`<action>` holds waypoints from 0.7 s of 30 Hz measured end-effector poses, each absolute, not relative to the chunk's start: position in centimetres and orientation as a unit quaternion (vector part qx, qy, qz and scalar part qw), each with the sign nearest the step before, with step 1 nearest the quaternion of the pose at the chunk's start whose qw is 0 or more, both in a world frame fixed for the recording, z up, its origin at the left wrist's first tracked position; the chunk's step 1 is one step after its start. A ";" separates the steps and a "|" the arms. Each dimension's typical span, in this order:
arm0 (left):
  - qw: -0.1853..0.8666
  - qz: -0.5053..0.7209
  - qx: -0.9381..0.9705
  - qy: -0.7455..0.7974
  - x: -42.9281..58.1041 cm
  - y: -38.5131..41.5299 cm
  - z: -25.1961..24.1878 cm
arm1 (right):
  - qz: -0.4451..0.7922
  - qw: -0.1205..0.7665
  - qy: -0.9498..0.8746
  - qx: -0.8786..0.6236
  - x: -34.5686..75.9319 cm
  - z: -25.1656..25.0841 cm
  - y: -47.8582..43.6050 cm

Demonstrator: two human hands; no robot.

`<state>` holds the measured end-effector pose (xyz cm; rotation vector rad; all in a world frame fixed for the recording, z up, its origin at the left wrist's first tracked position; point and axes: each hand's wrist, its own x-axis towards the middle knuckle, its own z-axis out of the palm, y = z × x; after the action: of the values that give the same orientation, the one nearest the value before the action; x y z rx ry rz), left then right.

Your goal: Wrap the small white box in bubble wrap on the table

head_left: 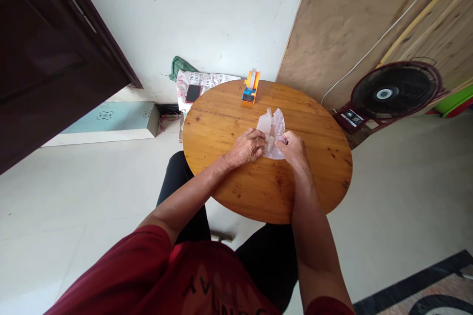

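A crumpled sheet of clear bubble wrap (278, 120) lies on the round wooden table (229, 113) in front of me. My left hand (247, 146) rests at its left edge, with curled fingers on a whitish, smoother flap of it. At the right edge, my right hand (293, 147) pinches the plastic between thumb and fingers. Whether anything is wrapped inside the sheet, I cannot tell. Beyond the wrap, near the table's far edge, stands an orange and blue tape dispenser (251, 91) with a strip of clear tape on it.
Left of the table, a dark phone (192, 93) lies on printed white packaging (218, 78) beside a green bag (181, 66). A dark round fan (393, 89) stands at the right. A pale box (111, 120) sits on the floor by the brown door (55, 34).
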<state>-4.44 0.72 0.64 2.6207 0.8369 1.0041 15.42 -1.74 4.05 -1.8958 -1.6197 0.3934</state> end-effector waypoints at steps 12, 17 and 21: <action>0.124 0.313 0.894 0.297 -4.4 0.4 1.2 | 0.202 0.378 -0.600 -0.676 15.4 3.6 -1.9; 0.123 0.294 0.900 0.297 -4.4 0.5 1.1 | 0.235 0.395 -0.591 -0.662 15.1 3.6 -2.0; 0.120 0.284 0.903 0.298 -4.4 0.5 1.2 | 0.270 0.426 -0.582 -0.638 14.5 3.4 -1.9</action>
<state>-4.40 0.45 1.19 2.6389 0.8720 0.8290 14.50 -1.94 3.43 -1.5948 -1.4557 0.6739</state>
